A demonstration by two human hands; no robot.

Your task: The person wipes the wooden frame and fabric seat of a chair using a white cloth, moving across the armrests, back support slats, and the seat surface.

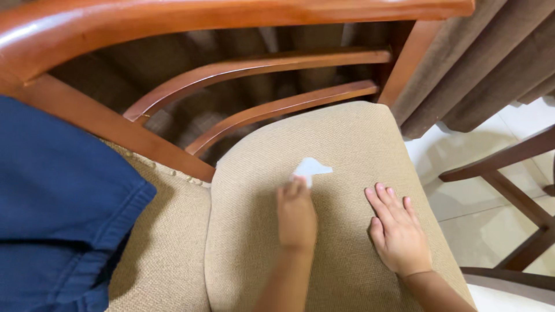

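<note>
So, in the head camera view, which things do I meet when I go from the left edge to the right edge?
Dark blue folded fabric → left hand with fingers on a small white piece of tissue → right hand lying flat on the beige woven seat cushion → dark wooden frame of a second chair.

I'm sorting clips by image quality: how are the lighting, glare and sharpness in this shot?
Head view: soft, even light; a bright sheen on the wooden chair rail; faint shadows beside the left hand and right hand on the beige seat; the left hand and white tissue look slightly blurred; the blue cloth is close and soft; the chair rail bows at the frame's edge.
</note>
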